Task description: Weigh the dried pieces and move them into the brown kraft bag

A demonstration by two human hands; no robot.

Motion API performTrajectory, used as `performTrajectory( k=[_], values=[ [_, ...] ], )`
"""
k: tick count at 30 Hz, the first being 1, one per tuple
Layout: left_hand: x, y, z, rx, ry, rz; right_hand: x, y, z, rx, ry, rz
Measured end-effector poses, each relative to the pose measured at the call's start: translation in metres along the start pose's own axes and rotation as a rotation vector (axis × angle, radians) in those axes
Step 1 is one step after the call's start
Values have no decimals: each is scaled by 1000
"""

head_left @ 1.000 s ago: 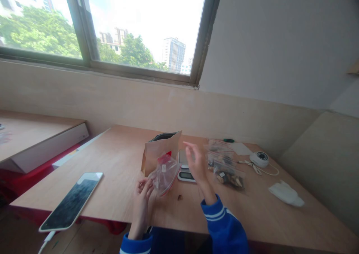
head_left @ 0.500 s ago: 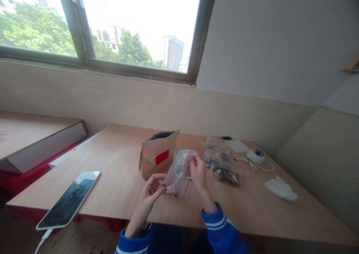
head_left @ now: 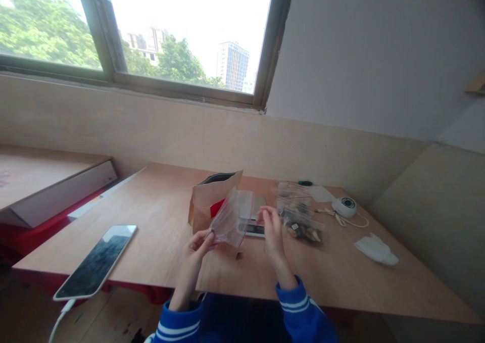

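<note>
Clear bag [head_left: 226, 223] held above the bench [head_left: 155, 211], before the paper pouch [head_left: 200, 207], partly across the scale [head_left: 260, 202]. Left hand [head_left: 196, 249] pinches its near end; right hand [head_left: 273, 233] loose, apparently empty, beside its red-lined edge. Step, I judge: handling the bag; next move calls for light fingertips. Red label [head_left: 216, 208], white tag [head_left: 294, 227]: I read nothing.

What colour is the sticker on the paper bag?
Red. The sticker shows in the head view, partly behind the clear bag.
</note>
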State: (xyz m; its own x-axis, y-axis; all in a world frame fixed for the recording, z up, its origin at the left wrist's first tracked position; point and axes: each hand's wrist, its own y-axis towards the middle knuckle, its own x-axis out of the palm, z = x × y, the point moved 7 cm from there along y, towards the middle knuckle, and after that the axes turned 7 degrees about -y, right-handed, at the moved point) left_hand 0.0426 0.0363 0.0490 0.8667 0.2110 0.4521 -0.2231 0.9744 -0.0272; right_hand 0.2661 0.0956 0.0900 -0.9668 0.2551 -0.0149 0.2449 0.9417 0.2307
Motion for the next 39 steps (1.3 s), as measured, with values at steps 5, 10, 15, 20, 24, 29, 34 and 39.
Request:
performTrajectory(
  k=[5,10,15,20,24,29,34,39],
  values=[
    [-1,-2,-1,7,-20,35,25,-13,22,206,125,-276],
    [1,-4,2,11,23,65,41,-23,17,257,206,-370],
    [1,-4,4,83,139,47,66,-46,11,316,186,-623],
    [7,-7,5,122,152,-3,84,-64,12,298,202,-757],
    [7,-7,7,142,157,-21,90,-66,18,270,130,-765],
    [10,-7,9,160,220,-94,84,-55,21,166,73,-646],
    [16,-9,6,164,257,-145,81,-54,16,107,85,-687],
    [21,-7,-1,130,252,-193,68,-45,18,91,55,-562]
  ],
)
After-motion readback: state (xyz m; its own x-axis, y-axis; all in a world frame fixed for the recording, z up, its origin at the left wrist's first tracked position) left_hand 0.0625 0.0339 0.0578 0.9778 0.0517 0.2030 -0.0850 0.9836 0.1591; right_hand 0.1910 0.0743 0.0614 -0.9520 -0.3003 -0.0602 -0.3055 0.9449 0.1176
